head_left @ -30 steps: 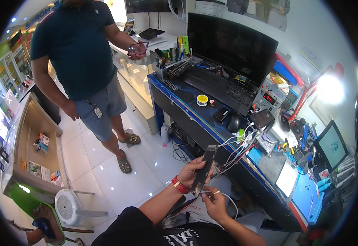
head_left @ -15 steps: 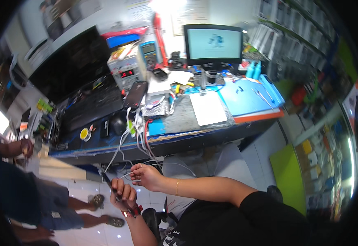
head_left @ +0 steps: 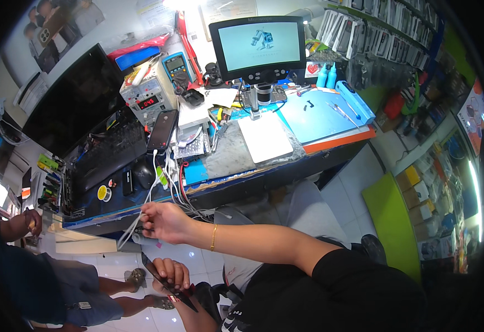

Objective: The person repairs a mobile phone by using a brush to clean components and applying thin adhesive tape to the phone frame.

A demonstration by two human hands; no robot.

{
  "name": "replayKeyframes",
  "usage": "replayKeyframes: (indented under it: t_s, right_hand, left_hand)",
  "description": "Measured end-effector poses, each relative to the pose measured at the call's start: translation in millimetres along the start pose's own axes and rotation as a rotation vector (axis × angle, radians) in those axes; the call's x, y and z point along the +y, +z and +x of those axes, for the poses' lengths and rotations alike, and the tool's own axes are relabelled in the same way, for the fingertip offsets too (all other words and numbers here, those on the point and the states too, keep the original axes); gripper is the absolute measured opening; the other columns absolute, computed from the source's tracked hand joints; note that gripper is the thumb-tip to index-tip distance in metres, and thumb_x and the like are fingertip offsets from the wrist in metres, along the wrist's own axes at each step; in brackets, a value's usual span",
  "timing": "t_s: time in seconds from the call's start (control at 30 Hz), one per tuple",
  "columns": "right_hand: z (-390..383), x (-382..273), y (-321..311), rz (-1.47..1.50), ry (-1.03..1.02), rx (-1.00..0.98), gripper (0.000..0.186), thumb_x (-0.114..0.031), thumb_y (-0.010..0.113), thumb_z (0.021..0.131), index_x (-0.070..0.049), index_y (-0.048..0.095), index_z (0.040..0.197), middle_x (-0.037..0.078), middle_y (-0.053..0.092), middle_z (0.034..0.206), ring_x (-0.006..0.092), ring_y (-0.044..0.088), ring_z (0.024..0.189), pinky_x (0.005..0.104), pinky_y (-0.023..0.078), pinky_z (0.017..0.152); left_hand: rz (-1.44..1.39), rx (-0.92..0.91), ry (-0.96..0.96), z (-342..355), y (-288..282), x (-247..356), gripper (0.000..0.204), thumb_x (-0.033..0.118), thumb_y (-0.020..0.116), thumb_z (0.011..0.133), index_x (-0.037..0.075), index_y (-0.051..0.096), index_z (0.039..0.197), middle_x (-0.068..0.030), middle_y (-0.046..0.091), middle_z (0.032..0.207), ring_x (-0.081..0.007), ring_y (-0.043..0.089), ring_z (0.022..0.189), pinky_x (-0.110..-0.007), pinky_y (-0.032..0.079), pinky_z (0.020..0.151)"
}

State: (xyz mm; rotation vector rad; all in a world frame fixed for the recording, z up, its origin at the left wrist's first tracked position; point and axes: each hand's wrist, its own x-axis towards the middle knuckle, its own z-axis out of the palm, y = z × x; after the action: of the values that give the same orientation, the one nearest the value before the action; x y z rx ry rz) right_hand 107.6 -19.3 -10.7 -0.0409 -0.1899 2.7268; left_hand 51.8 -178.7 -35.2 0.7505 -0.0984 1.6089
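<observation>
My left hand (head_left: 171, 275) grips a thin dark phone (head_left: 153, 268) with its fingers over one long edge, low in the picture. My right hand (head_left: 161, 222) is above and beyond it, fingers curled round a white cable (head_left: 125, 235) near the desk's front edge. More cables (head_left: 182, 193) dangle over that edge. On the desk (head_left: 225, 177) lie a black phone (head_left: 162, 130) with a plug in it, a white pad (head_left: 264, 139) and a blue mat (head_left: 317, 122).
A large dark monitor (head_left: 65, 102), a power supply (head_left: 149, 95) and a microscope screen (head_left: 259, 50) stand along the back. A person (head_left: 15, 276) stands close at my left. A green chair (head_left: 391, 221) and glass display case (head_left: 441, 205) are at my right.
My view has swung right to face the desk. My right hand has come off the dark phone's lower end and moved toward the desk with a white cable; my left hand still holds the phone.
</observation>
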Motion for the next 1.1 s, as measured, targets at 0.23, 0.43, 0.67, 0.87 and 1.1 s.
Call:
replayKeyframes:
  t_s: [0.23,0.43,0.67,0.87,1.1]
  right_hand:
    - [-2.7,19.3,5.2,-0.040,0.092,0.000,0.009,-0.012,0.053,0.101,-0.012,0.056,0.110,0.004,0.061,0.097,0.0166,0.058,0.081,0.0419,0.051,0.086]
    - [-39.8,18.6,-118.9,-0.469,0.313,0.468,0.041,-0.024,0.058,0.104,-0.011,0.052,0.143,0.008,0.066,0.107,0.0198,0.065,0.090,0.0425,0.053,0.089]
    - [-170.3,-85.2,-71.9,-1.923,-0.106,0.203,0.031,-0.028,0.069,0.100,-0.003,0.072,0.119,0.014,0.074,0.101,0.0187,0.072,0.084,0.0336,0.058,0.077]
    - [-233.8,-208.5,6.6,-1.890,-0.984,0.891,0.020,-0.020,0.073,0.094,-0.001,0.075,0.102,0.012,0.073,0.085,0.0260,0.070,0.084,0.0393,0.053,0.077]
    - [-187.3,-298.9,-23.1,-1.974,-1.363,0.776,0.038,-0.016,0.075,0.093,0.007,0.063,0.120,0.024,0.064,0.118,0.0358,0.065,0.111,0.0448,0.051,0.096]
  left_hand:
    - [-0.007,-0.003,-0.053,-4.8,8.2,-10.9,0.019,0.016,0.068,0.098,0.000,0.059,0.102,-0.0087,0.056,0.077,-0.0217,0.060,0.056,-0.043,0.062,0.060]
    - [-0.062,0.105,-0.088,-3.9,-14.9,-33.1,0.019,0.015,0.067,0.099,-0.002,0.058,0.103,-0.0093,0.053,0.080,-0.0214,0.059,0.060,-0.045,0.063,0.063]
    - [0.055,0.330,-0.143,-7.1,-19.8,-47.9,0.021,0.016,0.065,0.100,-0.002,0.056,0.101,-0.0096,0.050,0.079,-0.0221,0.056,0.062,-0.044,0.063,0.062]
    - [0.151,0.475,-0.196,-1.1,-23.2,-68.4,0.021,0.016,0.065,0.100,-0.002,0.056,0.105,-0.0078,0.049,0.078,-0.0188,0.054,0.062,-0.040,0.063,0.059]
    - [0.400,0.674,-0.311,7.0,-29.8,-92.4,0.023,0.023,0.065,0.101,0.003,0.052,0.102,-0.0038,0.047,0.082,-0.0151,0.051,0.063,-0.035,0.059,0.055]
